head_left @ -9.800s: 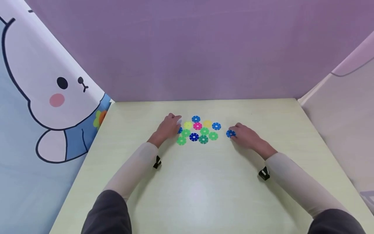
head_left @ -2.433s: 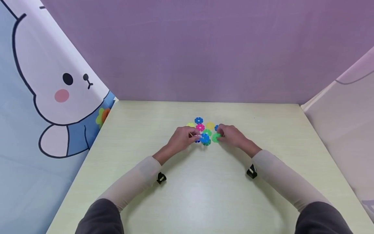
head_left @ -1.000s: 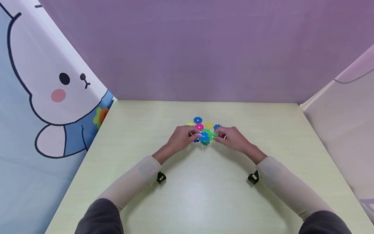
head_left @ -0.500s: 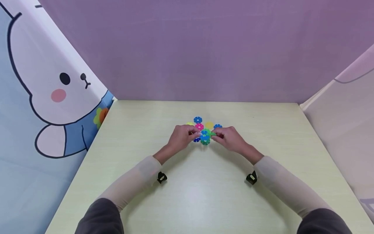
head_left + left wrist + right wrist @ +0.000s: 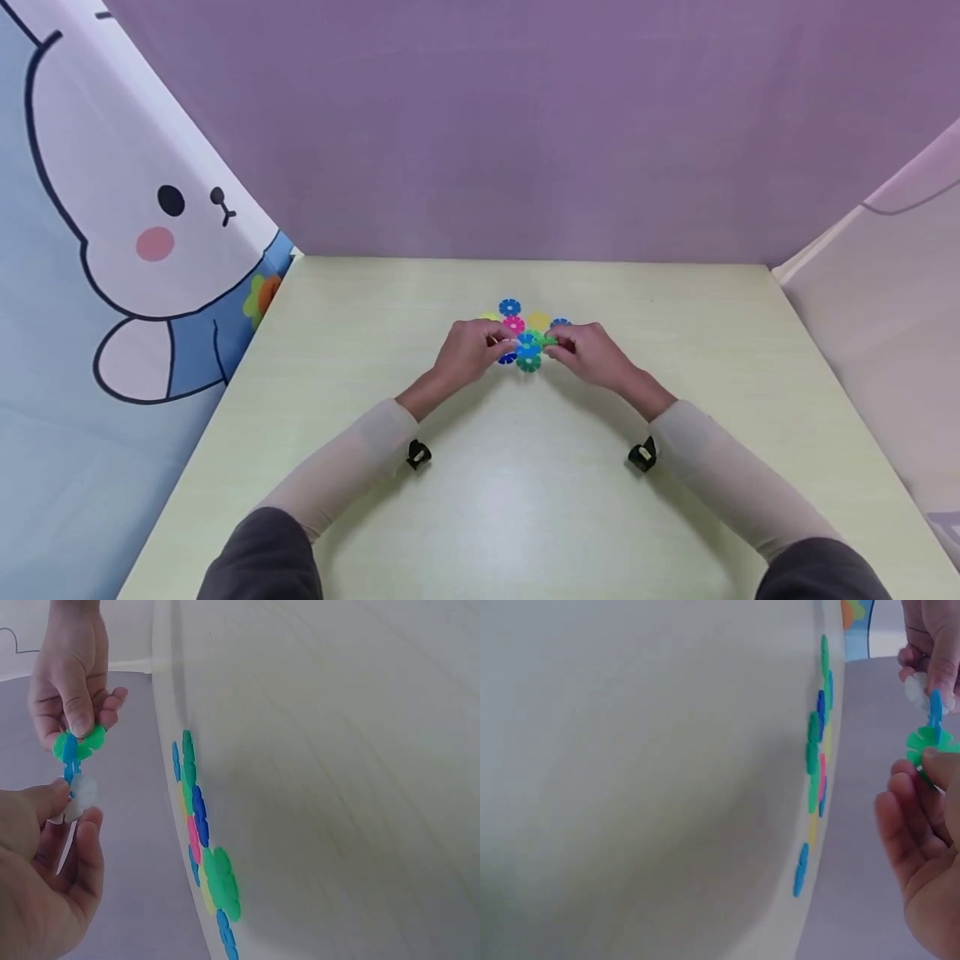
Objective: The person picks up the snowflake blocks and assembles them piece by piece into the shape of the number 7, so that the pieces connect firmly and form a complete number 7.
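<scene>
Over the pale table, my left hand (image 5: pixel 467 350) pinches a white snowflake disc (image 5: pixel 86 796) between thumb and fingers. A blue snowflake disc (image 5: pixel 70 759) is slotted into the white one, roughly crosswise. From the other side my right hand (image 5: pixel 592 354) pinches a green snowflake disc (image 5: pixel 922 742) against the blue disc's far edge. Whether the green disc's slot is fully engaged with the blue one, I cannot tell. Both wrist views show the three discs in a row, raised above the table. In the head view my fingers hide most of the white disc.
Several loose snowflake discs lie flat beyond and below my hands, among them a pink disc (image 5: pixel 513 326), a yellow disc (image 5: pixel 538 321), a dark green disc (image 5: pixel 528 364) and a blue disc (image 5: pixel 510 307). A purple backdrop (image 5: pixel 525 133) rises behind the table's far edge (image 5: pixel 660 265).
Earlier, my right hand held a blue disc apart on the right; that hand later picked up a green disc and brought it left against the blue one. In the last half second, hands barely moved.
</scene>
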`<state>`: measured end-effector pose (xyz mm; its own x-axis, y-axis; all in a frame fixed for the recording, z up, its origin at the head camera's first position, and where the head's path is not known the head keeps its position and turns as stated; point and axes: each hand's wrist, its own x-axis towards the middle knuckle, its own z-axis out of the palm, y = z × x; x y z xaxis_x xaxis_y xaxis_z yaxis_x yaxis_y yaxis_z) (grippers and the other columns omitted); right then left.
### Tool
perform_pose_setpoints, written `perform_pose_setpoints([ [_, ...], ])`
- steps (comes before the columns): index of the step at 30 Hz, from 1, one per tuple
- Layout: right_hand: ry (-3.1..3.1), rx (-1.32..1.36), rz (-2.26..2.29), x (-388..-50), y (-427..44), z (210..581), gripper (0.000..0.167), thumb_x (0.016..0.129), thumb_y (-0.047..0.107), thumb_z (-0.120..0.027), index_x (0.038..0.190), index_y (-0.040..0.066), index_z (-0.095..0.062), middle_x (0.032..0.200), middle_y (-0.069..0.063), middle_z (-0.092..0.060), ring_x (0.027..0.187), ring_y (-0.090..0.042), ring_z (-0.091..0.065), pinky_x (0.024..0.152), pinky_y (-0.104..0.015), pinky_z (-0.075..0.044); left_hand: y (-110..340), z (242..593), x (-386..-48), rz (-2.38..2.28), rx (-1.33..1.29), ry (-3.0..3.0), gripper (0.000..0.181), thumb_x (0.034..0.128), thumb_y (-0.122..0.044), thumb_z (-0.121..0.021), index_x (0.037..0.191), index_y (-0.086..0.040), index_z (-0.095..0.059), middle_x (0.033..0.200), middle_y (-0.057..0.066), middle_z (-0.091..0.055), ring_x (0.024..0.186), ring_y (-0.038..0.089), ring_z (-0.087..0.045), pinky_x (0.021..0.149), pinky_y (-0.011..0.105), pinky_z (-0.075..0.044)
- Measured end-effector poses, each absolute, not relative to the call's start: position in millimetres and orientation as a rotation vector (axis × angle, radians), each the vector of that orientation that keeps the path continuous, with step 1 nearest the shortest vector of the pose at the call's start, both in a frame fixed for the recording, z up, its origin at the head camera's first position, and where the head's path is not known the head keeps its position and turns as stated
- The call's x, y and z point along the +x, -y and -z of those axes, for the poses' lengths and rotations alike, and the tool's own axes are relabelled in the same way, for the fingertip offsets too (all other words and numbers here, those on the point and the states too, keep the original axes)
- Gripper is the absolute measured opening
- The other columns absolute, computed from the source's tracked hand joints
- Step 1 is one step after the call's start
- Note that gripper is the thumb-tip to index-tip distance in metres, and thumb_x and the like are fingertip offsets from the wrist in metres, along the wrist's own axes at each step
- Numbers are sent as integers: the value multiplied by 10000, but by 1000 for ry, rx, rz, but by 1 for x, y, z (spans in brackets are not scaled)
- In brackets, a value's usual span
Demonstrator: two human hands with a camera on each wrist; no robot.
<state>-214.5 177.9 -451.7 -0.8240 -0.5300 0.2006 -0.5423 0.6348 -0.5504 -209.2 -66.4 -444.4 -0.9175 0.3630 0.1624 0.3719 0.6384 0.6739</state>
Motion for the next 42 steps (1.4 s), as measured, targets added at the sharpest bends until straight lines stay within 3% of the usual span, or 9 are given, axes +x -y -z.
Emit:
perform_pose_setpoints([
  [7,2895,990,-972,-219,-182,442,81,973,160,-703,936,110,-652,798,5,-666,678,-107,-526,613,-224,-470,70,442,-208,1156,-649,2846,211,926,-280,-759,1096,-161,-793,991,1,-770,798,111,-667,641,169,-554],
  [14,2941,1037,-990,-225,-189,438,120,960,106,-707,1077,82,-695,946,-53,-756,823,-131,-664,746,-288,-587,74,442,-207,1179,-649,2838,187,931,-259,-756,1086,-159,-789,991,6,-765,811,122,-668,657,173,-566],
  [19,2950,1016,-991,-234,-192,439,177,966,91,-689,1138,52,-698,998,-74,-764,906,-185,-691,818,-361,-603,76,444,-207,1155,-634,2847,179,934,-269,-752,1073,-162,-784,977,0,-759,822,122,-668,664,173,-565],
  [35,3186,494,-859,-263,-195,456,252,1000,190,-653,1215,61,-673,1054,-122,-716,911,-245,-640,796,-350,-565,80,449,-205,1160,-648,2864,165,951,-296,-731,1043,-165,-774,953,-16,-755,818,118,-681,684,189,-573],
  [42,3307,383,-743,-270,-194,465,437,1005,241,-652,1396,57,-588,1182,-180,-699,1021,-296,-643,961,-457,-559,80,448,-205,1153,-676,2858,183,949,-303,-730,1052,-158,-770,962,-6,-756,808,113,-683,680,188,-574],
])
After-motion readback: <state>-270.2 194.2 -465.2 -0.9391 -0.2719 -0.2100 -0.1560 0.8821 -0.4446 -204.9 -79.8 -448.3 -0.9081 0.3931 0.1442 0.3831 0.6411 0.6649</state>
